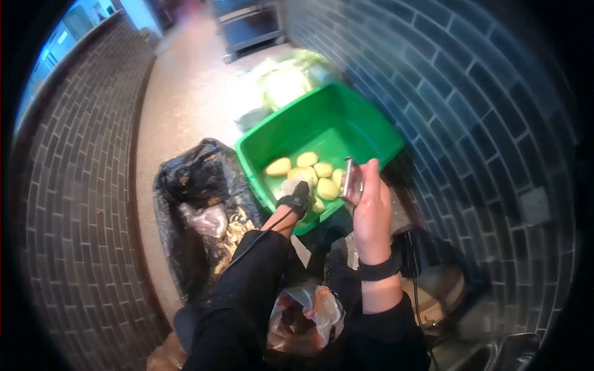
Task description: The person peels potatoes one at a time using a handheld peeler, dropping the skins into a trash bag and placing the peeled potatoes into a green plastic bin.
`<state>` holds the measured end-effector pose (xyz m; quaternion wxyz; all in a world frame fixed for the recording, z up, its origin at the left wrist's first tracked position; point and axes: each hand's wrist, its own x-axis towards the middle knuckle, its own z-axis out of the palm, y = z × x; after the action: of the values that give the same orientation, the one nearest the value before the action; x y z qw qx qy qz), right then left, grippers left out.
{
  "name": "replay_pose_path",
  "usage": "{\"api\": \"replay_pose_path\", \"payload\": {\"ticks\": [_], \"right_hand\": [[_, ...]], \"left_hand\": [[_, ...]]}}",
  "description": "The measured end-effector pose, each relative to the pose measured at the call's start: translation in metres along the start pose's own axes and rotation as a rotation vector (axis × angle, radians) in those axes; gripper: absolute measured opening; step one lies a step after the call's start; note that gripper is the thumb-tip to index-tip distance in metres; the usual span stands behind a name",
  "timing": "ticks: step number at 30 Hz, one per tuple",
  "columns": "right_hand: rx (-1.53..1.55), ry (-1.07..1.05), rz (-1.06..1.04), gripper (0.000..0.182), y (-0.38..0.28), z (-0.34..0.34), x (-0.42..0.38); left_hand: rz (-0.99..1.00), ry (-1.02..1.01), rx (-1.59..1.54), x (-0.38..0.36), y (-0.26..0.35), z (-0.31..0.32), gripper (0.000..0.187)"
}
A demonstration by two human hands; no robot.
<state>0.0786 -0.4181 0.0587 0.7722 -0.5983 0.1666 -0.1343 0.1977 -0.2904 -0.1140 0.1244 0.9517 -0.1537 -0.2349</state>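
Inside a green tub (328, 127) lie several peeled potatoes (278, 166) near its front left. My left hand (296, 187) reaches over the tub's front edge among the potatoes; its fingers are blurred and partly hidden by a dark wrist device, so its grip cannot be made out. My right hand (374, 213) is raised at the tub's front right side, fingers closed round a small metal-edged tool (352, 180), which looks like a peeler. Left of the tub, a container lined with a black bag (173, 204) holds peelings (238, 230) and a crumpled clear bag (209, 219).
Behind the tub is a bright pile with a cabbage (286, 86). A wheeled cart (250, 28) stands farther back. Brick walls (80, 185) flank both sides. A plastic bag (306, 318) is at the bottom centre, and a dark bag (442, 290) at the lower right.
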Motion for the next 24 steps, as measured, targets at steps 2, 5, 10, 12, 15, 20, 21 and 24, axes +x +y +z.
{"api": "replay_pose_path", "payload": {"ticks": [2, 5, 10, 12, 15, 20, 21, 24], "right_hand": [[0.043, -0.011, 0.006, 0.049, 0.008, -0.006, 0.004], [0.018, -0.039, -0.013, 0.048, 0.01, -0.009, 0.007], [-0.037, -0.047, -0.087, 0.053, 0.008, 0.001, 0.007], [-0.079, -0.084, -0.117, 0.055, 0.012, 0.002, 0.01], [-0.21, -0.095, -0.134, 0.052, 0.015, 0.004, 0.012], [-0.234, -0.217, -0.025, 0.053, 0.032, 0.01, -0.002], [-0.341, -0.314, -0.073, 0.059, 0.036, 0.015, -0.01], [-0.495, -0.551, -0.118, 0.066, 0.053, 0.024, -0.033]], "left_hand": [[-0.029, -0.036, -0.06, 0.027, -0.006, 0.031, 0.037], [0.003, -0.028, -0.106, 0.067, -0.022, 0.078, 0.038], [0.361, 0.162, -0.377, 0.105, -0.073, 0.164, 0.039], [0.386, 0.146, -0.41, 0.035, -0.058, 0.127, 0.042], [0.293, 0.326, -0.353, -0.113, -0.007, 0.029, 0.029], [0.25, -0.154, -0.292, -0.258, -0.014, 0.077, 0.022], [0.202, -0.332, -0.224, -0.278, -0.019, 0.102, 0.024], [0.084, -0.614, -0.144, -0.313, -0.04, 0.179, 0.026]]}}
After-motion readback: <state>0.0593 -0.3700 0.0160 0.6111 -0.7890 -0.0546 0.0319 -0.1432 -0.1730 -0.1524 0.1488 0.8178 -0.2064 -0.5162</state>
